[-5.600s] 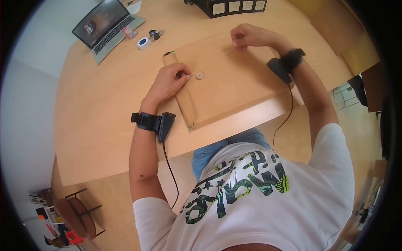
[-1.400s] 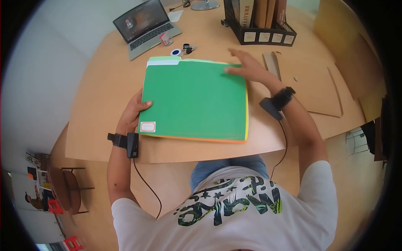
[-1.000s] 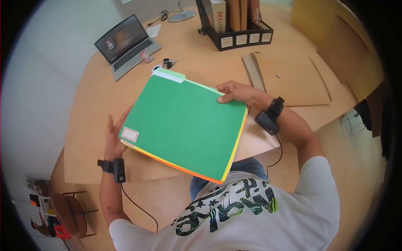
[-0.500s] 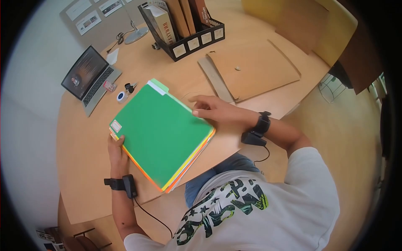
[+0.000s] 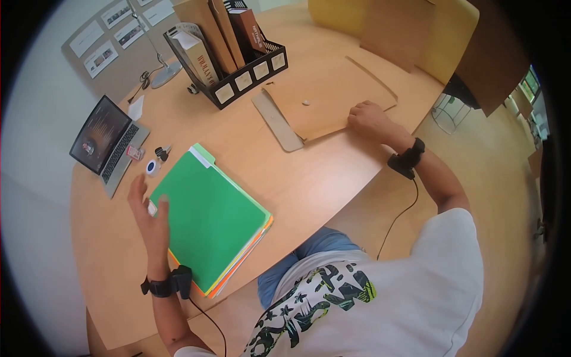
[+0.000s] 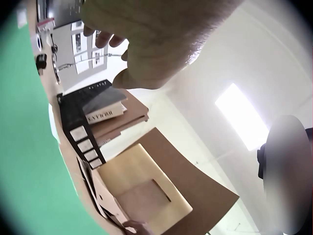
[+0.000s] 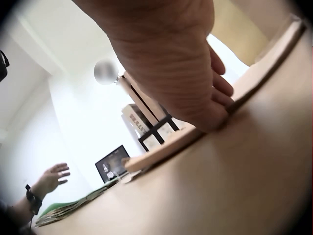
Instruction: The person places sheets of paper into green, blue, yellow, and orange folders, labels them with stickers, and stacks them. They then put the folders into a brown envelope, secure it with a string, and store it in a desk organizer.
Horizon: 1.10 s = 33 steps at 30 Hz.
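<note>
A stack of file folders, a green folder [image 5: 208, 220] on top and yellow and orange edges beneath, lies slanted on the table at the left. My left hand [image 5: 150, 223] hovers at its left edge, fingers spread and holding nothing; the left wrist view shows the green surface beside this hand [image 6: 146, 44]. Farther right lies a brown paper envelope [image 5: 327, 113] with a round button, its flap [image 5: 278, 122] folded out to the left. My right hand [image 5: 375, 124] pinches the envelope's near edge. In the right wrist view, fingers and thumb of that hand [image 7: 171, 68] meet at the edge.
A black file rack [image 5: 244, 80] with books stands behind the envelope. At the far left are a laptop [image 5: 104, 143], a small red-and-white box [image 5: 135, 153], a tape roll [image 5: 151, 167] and a small black item [image 5: 160, 153]. A yellow chair back [image 5: 440, 35] borders the table.
First both hands were at the envelope's string; later they held the folder stack. Now the stack lies at the left, released, and the right hand has moved over to the envelope's near edge.
</note>
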Tool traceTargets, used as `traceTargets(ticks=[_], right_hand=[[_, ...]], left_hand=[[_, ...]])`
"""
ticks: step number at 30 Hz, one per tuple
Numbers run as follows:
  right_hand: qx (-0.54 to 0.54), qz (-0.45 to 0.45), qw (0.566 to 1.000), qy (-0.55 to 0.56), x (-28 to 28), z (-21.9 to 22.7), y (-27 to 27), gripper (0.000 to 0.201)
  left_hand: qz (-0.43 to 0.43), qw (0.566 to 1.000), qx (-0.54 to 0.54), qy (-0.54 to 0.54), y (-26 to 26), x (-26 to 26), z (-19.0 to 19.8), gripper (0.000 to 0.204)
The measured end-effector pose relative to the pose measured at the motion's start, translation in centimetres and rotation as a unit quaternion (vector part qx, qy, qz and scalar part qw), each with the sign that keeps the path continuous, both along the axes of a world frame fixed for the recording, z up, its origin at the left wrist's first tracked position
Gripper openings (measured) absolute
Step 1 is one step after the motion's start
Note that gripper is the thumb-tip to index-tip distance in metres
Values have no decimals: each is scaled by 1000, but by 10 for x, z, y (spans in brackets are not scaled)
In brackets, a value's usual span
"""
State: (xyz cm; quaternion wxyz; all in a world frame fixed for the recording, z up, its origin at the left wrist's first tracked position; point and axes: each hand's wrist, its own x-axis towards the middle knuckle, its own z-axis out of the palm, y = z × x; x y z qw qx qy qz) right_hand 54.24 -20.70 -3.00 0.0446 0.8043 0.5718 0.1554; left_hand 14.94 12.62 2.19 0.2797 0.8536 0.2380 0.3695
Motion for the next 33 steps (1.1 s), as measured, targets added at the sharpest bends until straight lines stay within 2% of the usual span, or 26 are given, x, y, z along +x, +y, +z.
traceTargets(ticks=[1, 4, 6, 7, 8, 11, 14, 17, 20, 21, 22, 23, 25, 26, 29, 31, 33], right_hand=[[31, 12, 999, -9, -1, -2, 3, 4], [210, 60, 975, 30, -15, 12, 8, 6], [384, 73, 918, 61, -31, 29, 15, 6], [466, 78, 878, 77, -35, 37, 17, 7], [515, 67, 854, 13, -34, 45, 19, 6], [611, -29, 784, 109, -42, 84, 16, 5], [665, -14, 715, 216, -27, 112, 18, 12], [681, 67, 650, 330, -12, 100, 39, 15], [643, 15, 690, 332, -24, 70, 55, 13], [643, 43, 671, 367, -31, 69, 57, 12], [641, 71, 650, 401, -37, 66, 57, 13], [638, 99, 628, 434, -41, 64, 55, 15], [552, 82, 640, 528, -49, 67, 42, 22], [506, 69, 642, 571, -50, 67, 33, 26], [386, 24, 710, 589, -27, 44, 18, 32], [456, -3, 683, 570, -23, 47, 18, 26], [515, -58, 642, 565, -10, 64, 11, 27]], left_hand=[[-45, 999, 11, -10, -11, 13, 3, 58], [-150, 986, 58, 48, -37, 50, 6, 59], [-201, 975, 65, 73, -50, 72, 4, 60], [-220, 971, 49, 78, -53, 83, -1, 60], [-239, 967, 33, 83, -56, 93, -5, 60], [-251, 955, -100, 125, -59, 118, -11, 64], [-260, 939, -212, 82, -52, 145, -32, 72], [-243, 938, -248, 0, -55, 170, -37, 79], [-247, 938, -243, -29, -47, 191, -47, 81], [-254, 937, -239, -34, -42, 197, -52, 81], [-255, 919, -297, -41, -44, 194, -48, 67], [-256, 921, -290, -36, -37, 193, -58, 60], [-265, 923, -277, -23, -17, 200, -85, 47], [-270, 920, -283, -33, -18, 200, -81, 44], [-270, 917, -285, -66, -27, 201, -81, 40], [-245, 932, -251, -93, -27, 205, -86, 42], [-230, 927, -279, -96, -26, 206, -87, 43]])
